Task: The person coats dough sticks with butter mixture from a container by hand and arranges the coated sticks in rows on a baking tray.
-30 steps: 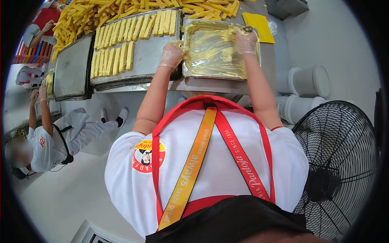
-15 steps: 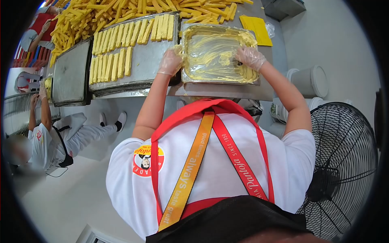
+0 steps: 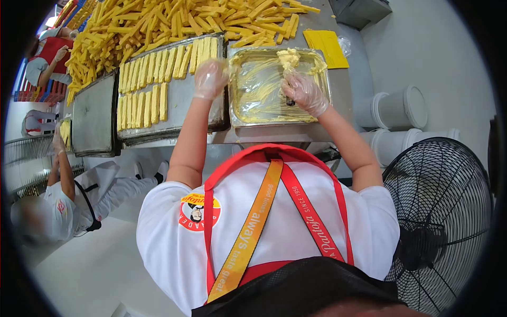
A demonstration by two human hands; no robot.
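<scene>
My right hand (image 3: 306, 95), in a clear plastic glove, is closed around a black-handled spatula (image 3: 290, 101). Its far end is covered by a lump of pale yellow cream (image 3: 288, 58). Both are over a metal pan (image 3: 274, 125) whose floor and walls are smeared with cream. My left hand (image 3: 210, 80), also gloved, is between that pan and a dark baking tray (image 3: 185, 103); motion smears its fingers, so I cannot tell what they hold. Cream-coated sticks (image 3: 142, 108) lie on the tray in two rows.
A large heap of plain yellow sticks (image 3: 174, 24) covers the table's far side. A yellow cloth or sheet (image 3: 326, 48) lies beyond the pan. Another dark tray (image 3: 95, 113) is at left. White buckets (image 3: 398, 108) and a black fan (image 3: 435, 227) stand at right. Co-workers (image 3: 58, 211) are at left.
My right hand has moved left from the pan's right side toward its middle, and a lump of cream now shows on the spatula. My left hand has shifted left, away from the pan's edge.
</scene>
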